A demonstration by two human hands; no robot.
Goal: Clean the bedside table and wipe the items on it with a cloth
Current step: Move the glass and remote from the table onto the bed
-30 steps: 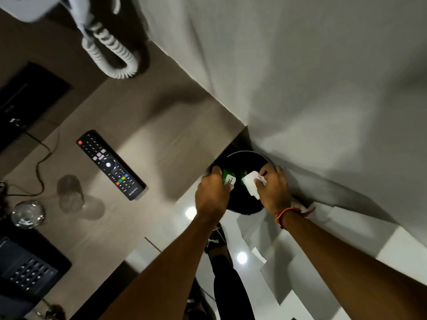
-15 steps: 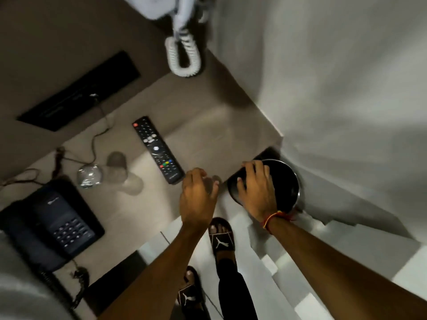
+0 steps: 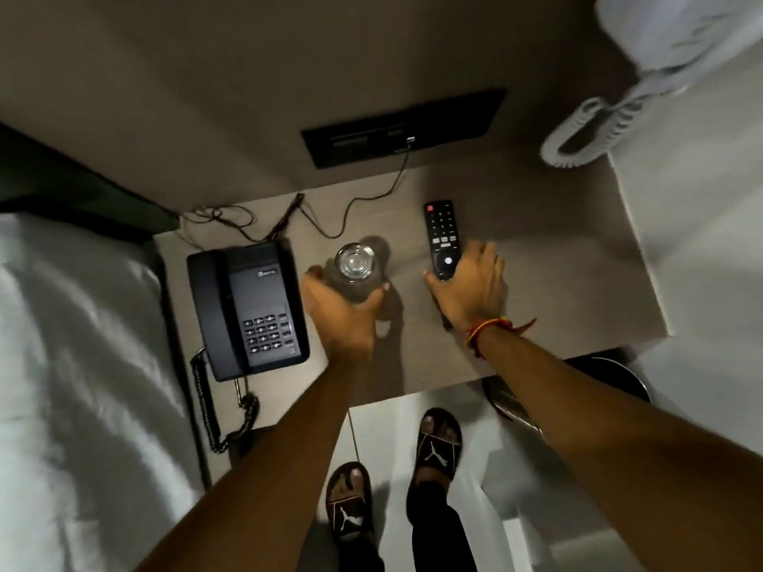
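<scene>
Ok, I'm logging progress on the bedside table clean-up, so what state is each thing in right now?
left hand: wrapped around the glass
glass: upright on the table
right hand: closed on the near end of the remote
remote control: flat on the table, buttons up
telephone: handset on its cradle
cable: plugged into the wall socket panel
bin: on the floor, partly under the bedside table
</scene>
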